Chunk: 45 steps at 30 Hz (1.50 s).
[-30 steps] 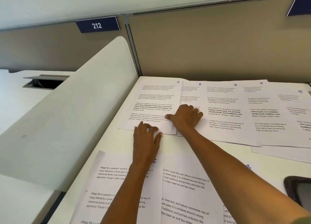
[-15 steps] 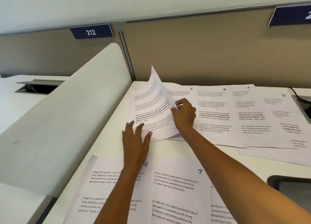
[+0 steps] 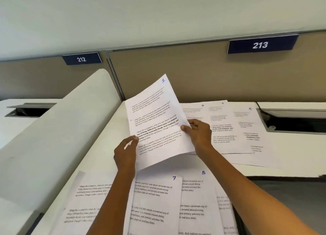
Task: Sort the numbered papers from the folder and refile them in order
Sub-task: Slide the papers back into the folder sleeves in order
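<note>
Both hands, left hand (image 3: 125, 153) and right hand (image 3: 199, 134), pinching sheet 1 (image 3: 157, 121), sheet 2 hidden behind it

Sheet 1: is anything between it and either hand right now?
No. Sheet 1 is already in both hands: the left hand pinches its left edge and the right hand holds its right edge. It is lifted clear of the sheets on the desk. No folder is visible.

Single head view, looking forward and down over desk (image 3: 98, 143), close above papers (image 3: 229, 127).
</note>
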Available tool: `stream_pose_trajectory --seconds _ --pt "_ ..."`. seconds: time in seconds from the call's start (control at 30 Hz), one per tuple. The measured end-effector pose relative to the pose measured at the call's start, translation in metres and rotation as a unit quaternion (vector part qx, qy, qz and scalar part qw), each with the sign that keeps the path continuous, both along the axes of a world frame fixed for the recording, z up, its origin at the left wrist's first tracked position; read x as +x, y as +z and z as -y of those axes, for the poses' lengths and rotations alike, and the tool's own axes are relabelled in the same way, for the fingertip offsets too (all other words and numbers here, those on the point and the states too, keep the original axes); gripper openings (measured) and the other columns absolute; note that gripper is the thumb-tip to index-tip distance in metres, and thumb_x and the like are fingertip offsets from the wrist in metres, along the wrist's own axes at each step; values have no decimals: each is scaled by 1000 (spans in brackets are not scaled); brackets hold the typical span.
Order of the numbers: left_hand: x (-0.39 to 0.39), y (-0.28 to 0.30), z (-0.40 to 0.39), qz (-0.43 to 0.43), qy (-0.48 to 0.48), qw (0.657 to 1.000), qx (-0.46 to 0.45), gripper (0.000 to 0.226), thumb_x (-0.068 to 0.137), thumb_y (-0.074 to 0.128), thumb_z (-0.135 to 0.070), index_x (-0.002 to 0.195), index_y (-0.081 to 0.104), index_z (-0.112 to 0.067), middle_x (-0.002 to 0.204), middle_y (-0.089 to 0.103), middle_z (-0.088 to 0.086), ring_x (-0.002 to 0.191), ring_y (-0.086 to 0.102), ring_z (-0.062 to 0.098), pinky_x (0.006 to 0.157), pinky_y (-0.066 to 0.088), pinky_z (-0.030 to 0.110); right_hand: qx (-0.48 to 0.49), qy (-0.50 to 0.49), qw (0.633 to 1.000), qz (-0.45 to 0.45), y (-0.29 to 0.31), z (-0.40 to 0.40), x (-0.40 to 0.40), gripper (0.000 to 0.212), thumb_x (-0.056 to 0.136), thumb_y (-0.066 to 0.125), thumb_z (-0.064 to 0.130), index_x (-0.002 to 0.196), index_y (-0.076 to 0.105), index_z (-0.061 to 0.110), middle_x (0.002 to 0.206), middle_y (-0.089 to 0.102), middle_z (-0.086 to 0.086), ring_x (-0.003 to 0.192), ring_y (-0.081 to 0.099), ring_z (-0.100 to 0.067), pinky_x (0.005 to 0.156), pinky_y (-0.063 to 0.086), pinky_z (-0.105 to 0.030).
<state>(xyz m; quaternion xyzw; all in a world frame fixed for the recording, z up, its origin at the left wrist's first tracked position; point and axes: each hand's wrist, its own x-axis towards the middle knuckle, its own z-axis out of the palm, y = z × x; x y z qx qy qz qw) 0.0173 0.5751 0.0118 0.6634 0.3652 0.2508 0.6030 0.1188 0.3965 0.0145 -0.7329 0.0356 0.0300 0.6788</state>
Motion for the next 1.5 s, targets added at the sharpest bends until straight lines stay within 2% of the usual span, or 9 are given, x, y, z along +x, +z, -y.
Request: stream_pose_trajectory --seconds 0.17,0.27,0.57,0.8,1.1,1.17,1.27,1.4,1.5 --pt "-9 14 40 14 -30 999 -44 11 81 73 -18 88 72 -26 108 69 1 107 60 23 96 46 37 36 11 999 -8 9 66 -21 17 75 77 6 88 70 15 94 73 -5 89 69 -24 80 56 -34" --pt "-17 23 73 30 -41 994 -97 19 80 72 -8 99 72 -12 105 69 5 105 63 26 95 49 41 54 6 998 -11 17 114 -36 19 75 76 5 80 68 22 94 73 -6 89 69 -25 81 56 -36" --pt "-43 38 193 45 -118 980 -151 26 82 64 6 108 66 3 110 67 15 102 63 30 89 49 36 59 -24 997 -35 30 254 -82 25 73 80 9 95 70 12 99 72 -10 90 69 -30 85 55 -47" --pt "-74 40 289 40 -174 971 -157 27 82 63 8 109 64 5 102 68 13 90 65 23 77 55 27 41 -49 998 -27 32 356 -131 18 77 76 9 91 69 15 98 73 -8 85 70 -28 80 57 -40" --pt "-105 22 388 -3 -237 966 -103 24 80 67 6 103 68 3 102 68 15 93 65 27 88 54 37 43 -97 993 -55 12 465 -190 19 75 77 5 91 70 11 93 73 -9 80 68 -27 77 56 -37" --pt "-114 12 406 -22 -244 968 -61 17 79 70 1 92 71 -9 101 70 13 89 66 24 84 55 34 37 -96 993 -60 8 487 -204 19 75 76 5 93 70 10 93 73 -9 80 69 -27 76 56 -37" --pt "-133 -2 436 -68 -257 952 150 18 80 72 -12 98 70 -15 112 63 5 93 59 13 76 45 17 19 -87 994 -69 2 517 -227 19 75 76 5 91 71 13 91 74 -7 77 70 -23 69 55 -32" --pt "-152 -19 462 -71 -345 863 361 51 84 70 -29 129 55 -12 142 37 8 131 32 23 104 28 29 7 -75 994 -85 -10 550 -261 18 76 75 3 88 70 16 89 74 -6 72 70 -18 62 53 -26" --pt "-158 -33 480 -124 -433 765 460 72 85 59 -51 145 35 -18 157 17 6 145 5 24 115 4 44 -8 -58 994 -90 -22 571 -285 19 77 75 5 94 69 12 91 74 -8 71 71 -18 62 52 -26"
